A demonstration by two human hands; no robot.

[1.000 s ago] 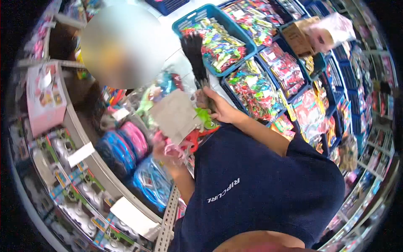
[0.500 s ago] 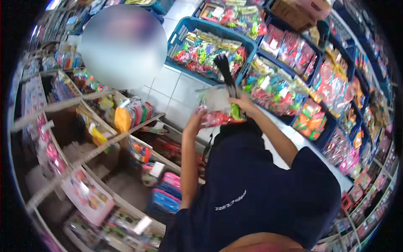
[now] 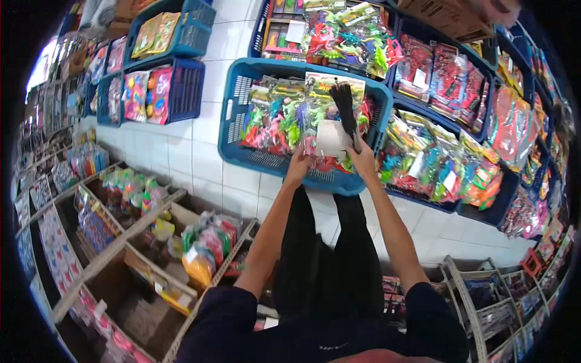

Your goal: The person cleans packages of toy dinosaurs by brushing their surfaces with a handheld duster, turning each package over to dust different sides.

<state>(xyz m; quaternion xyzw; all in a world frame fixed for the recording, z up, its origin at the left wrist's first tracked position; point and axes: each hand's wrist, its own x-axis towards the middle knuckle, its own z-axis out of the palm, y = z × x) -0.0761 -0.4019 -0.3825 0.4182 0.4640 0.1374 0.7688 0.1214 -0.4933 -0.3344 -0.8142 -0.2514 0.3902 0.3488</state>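
Left hand (image 3: 301, 161) closed, pinching the lower left edge of a clear plastic pack of small bright toys with an off-white square card (image 3: 333, 138). Right hand (image 3: 363, 160) at the pack's right edge, closed around the lower end of a bundle of long black strands (image 3: 344, 106); whether it also grips the pack, cannot tell. Strands point to 11 o'clock from that hand, lying over the card's right side in view.

Pack is held over the front part of a teal plastic basket with slotted walls (image 3: 260, 164); contact with its contents, cannot tell. Basket holds more clear packs of green, red, pink and purple toys (image 3: 272, 118), left of the held pack.

Clock from the basket: at 1 o'clock, brown cardboard box (image 3: 445, 18); near 2, flat red packs (image 3: 414, 63) in a dark blue crate; at 4, just beside, mixed toy packs (image 3: 423, 166) in another crate. At 10, well apart over white floor tiles (image 3: 209, 162), a dark blue crate (image 3: 187, 91) with pink packs and a teal crate (image 3: 196, 30) with yellow packs. At 7, divided shelf (image 3: 109, 263) with orange, red and green bagged goods (image 3: 203, 257). At 6, person's black-trousered legs (image 3: 302, 260), between both forearms.
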